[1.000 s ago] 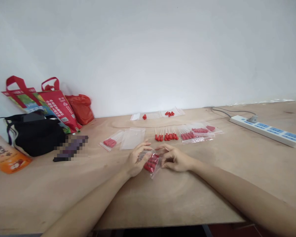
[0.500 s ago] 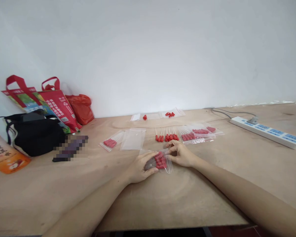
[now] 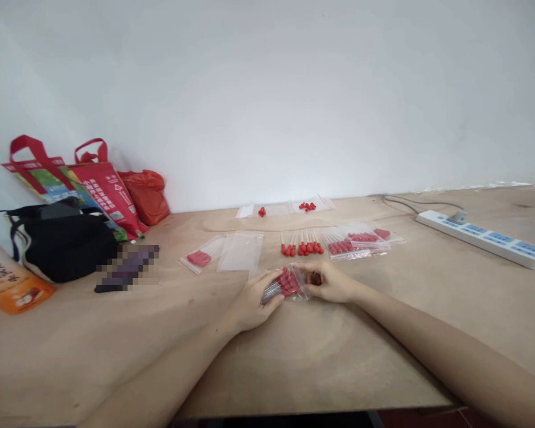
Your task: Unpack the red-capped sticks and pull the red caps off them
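A clear zip bag [image 3: 289,282] of thin, see-through sticks with red heads is held between my two hands, low over the table. My left hand [image 3: 253,302] wraps round the stick end of the bag, thumb on the near side. At the red-headed end, my right hand [image 3: 332,283] pinches the bag's edge with its fingers curled. Just beyond my hands lies a row of loose red-headed sticks [image 3: 310,246]. Filled bags [image 3: 356,241] overlap to the right of that row. To its left are a flat clear bag [image 3: 241,251] and another filled bag [image 3: 200,258].
Further back by the wall lie more red-headed pieces [image 3: 307,207] on clear bags. A white power strip [image 3: 481,238] with a grey cable stands right. At the left are a black bag [image 3: 65,244], red-handled shopping bags [image 3: 109,196], an orange pouch [image 3: 15,282] and a blurred dark object [image 3: 129,270].
The bag has turned slightly and its red-headed end has risen a little away from me. My right fingers have curled in more at its edge. My left hand keeps its hold.
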Motion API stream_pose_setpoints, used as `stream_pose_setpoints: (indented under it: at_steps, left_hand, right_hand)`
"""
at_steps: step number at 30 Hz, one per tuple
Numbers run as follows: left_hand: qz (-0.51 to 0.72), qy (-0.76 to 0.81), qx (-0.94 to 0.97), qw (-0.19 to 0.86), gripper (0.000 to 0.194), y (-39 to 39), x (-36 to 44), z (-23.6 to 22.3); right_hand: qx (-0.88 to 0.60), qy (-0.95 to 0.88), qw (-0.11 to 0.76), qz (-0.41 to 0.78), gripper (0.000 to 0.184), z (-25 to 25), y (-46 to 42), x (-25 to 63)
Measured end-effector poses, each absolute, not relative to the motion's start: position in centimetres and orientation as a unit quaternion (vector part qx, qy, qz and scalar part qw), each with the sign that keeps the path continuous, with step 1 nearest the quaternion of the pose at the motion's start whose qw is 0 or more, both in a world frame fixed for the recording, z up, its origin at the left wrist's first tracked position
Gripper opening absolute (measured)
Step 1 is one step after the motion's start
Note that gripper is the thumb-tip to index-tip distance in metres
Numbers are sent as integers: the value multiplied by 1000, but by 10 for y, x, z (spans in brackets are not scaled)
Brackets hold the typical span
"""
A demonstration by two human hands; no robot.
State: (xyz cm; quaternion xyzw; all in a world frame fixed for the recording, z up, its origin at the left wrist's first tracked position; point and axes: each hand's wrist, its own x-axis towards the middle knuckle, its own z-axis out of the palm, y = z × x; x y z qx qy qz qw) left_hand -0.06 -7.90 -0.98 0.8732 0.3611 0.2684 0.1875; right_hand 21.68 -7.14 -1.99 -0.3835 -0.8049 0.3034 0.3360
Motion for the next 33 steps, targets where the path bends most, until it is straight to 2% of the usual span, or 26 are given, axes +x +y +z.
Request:
stream_pose_setpoints:
  at_steps: [4,10,17,25,30,33]
  left_hand:
    - [272,361,872,185,41,-79,0,-10]
    - [270,364,872,185,40,-78,0,-10]
    - [264,363,873,190,39,-78,0,-8]
    - [263,363,874,187,39,-77,-1,-10]
    - [256,364,876,185,39,-77,-1,-9]
    - [251,365,877,188,39,-76,0,-9]
  right_hand:
    - [-379,-793,314,360,41,-16,-68,216]
    - [-452,-746,317,373,29,-13,-68,208]
    - [-385,-710,359,468,41,-20,-64,205]
    - [-413,-758,325,386,28,-15,-66,206]
    - [-369,-757,330,426,31,-17,-65,206]
    - [-399,-749,306,432,27,-17,-62,206]
